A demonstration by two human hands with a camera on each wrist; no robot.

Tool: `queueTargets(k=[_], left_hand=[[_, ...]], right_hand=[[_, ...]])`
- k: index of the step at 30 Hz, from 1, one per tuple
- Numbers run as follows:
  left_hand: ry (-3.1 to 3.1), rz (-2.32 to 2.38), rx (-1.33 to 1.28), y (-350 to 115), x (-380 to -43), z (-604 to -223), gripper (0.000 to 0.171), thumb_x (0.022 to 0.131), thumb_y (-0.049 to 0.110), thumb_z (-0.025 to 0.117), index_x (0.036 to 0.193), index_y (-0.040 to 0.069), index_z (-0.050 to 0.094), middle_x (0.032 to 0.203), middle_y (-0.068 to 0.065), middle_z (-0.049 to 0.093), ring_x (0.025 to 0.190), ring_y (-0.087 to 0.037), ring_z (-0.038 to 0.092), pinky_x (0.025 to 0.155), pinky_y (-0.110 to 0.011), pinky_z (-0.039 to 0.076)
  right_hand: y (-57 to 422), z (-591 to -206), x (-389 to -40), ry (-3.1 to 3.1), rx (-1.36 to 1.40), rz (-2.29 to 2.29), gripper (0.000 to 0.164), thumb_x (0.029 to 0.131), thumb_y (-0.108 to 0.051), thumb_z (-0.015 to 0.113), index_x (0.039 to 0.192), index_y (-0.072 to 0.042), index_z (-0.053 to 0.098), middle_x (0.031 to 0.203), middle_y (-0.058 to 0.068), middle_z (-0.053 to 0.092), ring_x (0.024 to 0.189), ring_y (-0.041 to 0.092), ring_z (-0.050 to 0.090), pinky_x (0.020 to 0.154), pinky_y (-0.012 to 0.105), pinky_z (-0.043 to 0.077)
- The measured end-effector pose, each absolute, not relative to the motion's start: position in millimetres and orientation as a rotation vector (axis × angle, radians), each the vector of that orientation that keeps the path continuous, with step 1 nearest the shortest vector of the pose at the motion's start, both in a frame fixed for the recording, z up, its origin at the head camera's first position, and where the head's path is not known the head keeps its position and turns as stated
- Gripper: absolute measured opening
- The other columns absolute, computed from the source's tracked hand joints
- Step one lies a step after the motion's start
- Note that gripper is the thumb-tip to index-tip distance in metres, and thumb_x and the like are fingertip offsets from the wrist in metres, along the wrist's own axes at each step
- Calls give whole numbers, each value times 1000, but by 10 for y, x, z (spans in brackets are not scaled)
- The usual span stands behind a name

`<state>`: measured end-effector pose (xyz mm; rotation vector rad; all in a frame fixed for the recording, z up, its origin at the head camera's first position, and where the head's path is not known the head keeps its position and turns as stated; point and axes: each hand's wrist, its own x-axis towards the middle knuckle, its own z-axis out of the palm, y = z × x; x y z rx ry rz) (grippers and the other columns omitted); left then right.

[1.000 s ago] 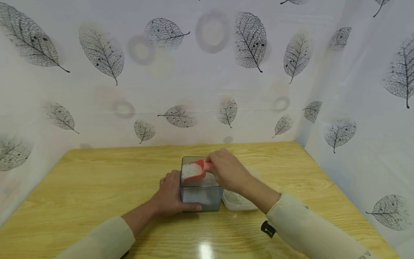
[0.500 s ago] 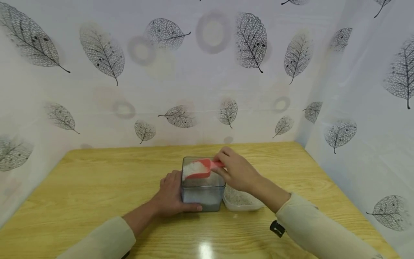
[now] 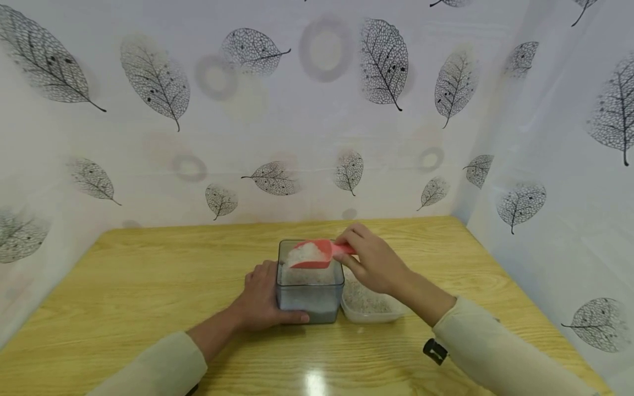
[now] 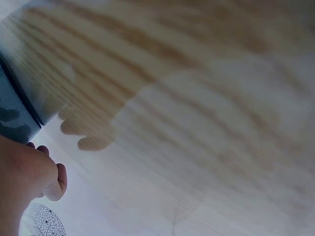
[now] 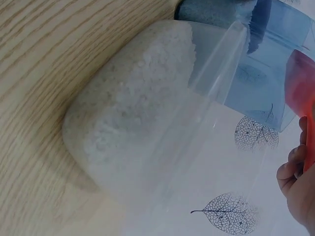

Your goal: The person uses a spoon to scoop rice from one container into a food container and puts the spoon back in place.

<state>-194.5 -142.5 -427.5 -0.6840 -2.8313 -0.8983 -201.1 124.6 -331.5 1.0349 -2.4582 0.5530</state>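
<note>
Two hands share the work: the right grip (image 3: 372, 265) pinches the red scoop (image 3: 325, 251), loaded with white grains (image 3: 304, 253), above the grey bin (image 3: 309, 300), whose left side the left grip (image 3: 260, 300) clasps. Shifting grains seems the step in hand; the next move probably calls for a steady wrist. Both bin and clear tub (image 3: 369, 318), just right, contain grains.

Pale sheeting (image 3: 307, 129) with dark leaf prints (image 3: 384, 61) stands left, right and far around a yellow wood-grain table (image 3: 163, 269).
</note>
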Motion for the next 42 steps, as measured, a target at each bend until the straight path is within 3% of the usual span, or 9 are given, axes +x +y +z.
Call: queueTargets(k=[22, 32, 42], left_hand=[[-2841, -912, -668, -1428, -1938, -4267, 112, 58, 78, 79, 139, 11, 38, 118, -1, 48, 107, -17, 43, 99, -45, 29], [-2843, -913, -658, -1421, -1914, -4264, 112, 58, 75, 80, 138, 9, 39, 119, -3, 48, 106, -18, 43, 99, -46, 28], [-2835, -923, -661, -1399, -1902, -4255, 113, 58, 75, 81, 139, 8, 39, 119, -3, 49, 104, -17, 43, 101, -48, 28]], right_hand=[[1473, -3149, -1981, -2328, 1023, 618, 14, 92, -14, 71, 103, -9, 64, 102, 1, 58, 88, 12, 55, 77, 33, 50], [1738, -3266, -1968, -2276, 1057, 586, 10, 97, -17, 65, 103, -9, 64, 101, 0, 57, 85, 10, 51, 74, 29, 47], [1977, -3373, -1893, -2295, 988, 571, 11, 95, -14, 68, 104, -9, 64, 103, -1, 57, 88, 8, 51, 76, 24, 44]])
